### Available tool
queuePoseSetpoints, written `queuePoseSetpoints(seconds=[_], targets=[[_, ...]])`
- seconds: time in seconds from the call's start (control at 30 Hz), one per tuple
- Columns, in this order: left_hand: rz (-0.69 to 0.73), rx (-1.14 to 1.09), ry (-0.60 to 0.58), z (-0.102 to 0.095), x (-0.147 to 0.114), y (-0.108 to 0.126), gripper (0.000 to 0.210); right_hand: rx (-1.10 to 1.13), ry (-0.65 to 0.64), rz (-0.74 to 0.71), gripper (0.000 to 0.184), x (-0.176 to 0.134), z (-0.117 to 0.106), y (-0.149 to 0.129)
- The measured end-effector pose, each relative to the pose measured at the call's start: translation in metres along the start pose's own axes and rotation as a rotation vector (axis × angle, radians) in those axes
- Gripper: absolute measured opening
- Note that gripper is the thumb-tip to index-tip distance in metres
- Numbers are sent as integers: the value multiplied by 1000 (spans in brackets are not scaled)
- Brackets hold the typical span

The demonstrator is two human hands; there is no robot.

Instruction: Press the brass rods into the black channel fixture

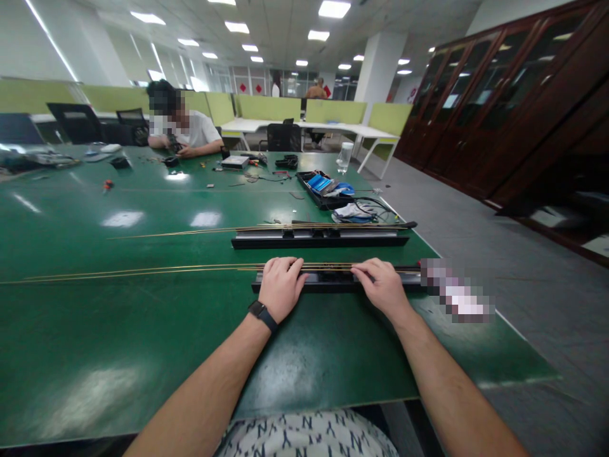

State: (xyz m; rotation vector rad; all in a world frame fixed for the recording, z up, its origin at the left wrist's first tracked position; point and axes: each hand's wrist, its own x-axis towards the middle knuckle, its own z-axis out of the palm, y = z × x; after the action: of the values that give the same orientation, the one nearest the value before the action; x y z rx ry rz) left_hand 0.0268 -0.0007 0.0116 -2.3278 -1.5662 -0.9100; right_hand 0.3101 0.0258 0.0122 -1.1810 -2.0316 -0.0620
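Long thin brass-coloured rods (143,271) lie along a black rail-like holder (333,287) in front of me and reach far out to the left. My left hand (280,287), with a dark watch (257,309) on the wrist, curls over the holder's left part and the rods. Toward the holder's right part, my right hand (384,287) pinches at the rods between thumb and fingers. The fingertips partly hide the exact grip. Behind, a second black holder (323,242) with more thin rods (200,233) lies roughly parallel to the first.
The green table (143,355) has its right edge near my right arm. A blurred-out object (457,295) lies there. Farther back are a black tray (326,202) with blue items, cables, a clear cup (344,157), and a seated person (185,130) holding something dark.
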Motion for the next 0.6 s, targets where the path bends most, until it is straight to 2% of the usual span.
queuePoseSetpoints(seconds=[0.27,0.6], targets=[[4,-5,4,-1,1,0,29,9,-42,12,19,2,-6,1],[-7,-6,14,1,0,0,30,20,5,5,19,1,-3,-4]])
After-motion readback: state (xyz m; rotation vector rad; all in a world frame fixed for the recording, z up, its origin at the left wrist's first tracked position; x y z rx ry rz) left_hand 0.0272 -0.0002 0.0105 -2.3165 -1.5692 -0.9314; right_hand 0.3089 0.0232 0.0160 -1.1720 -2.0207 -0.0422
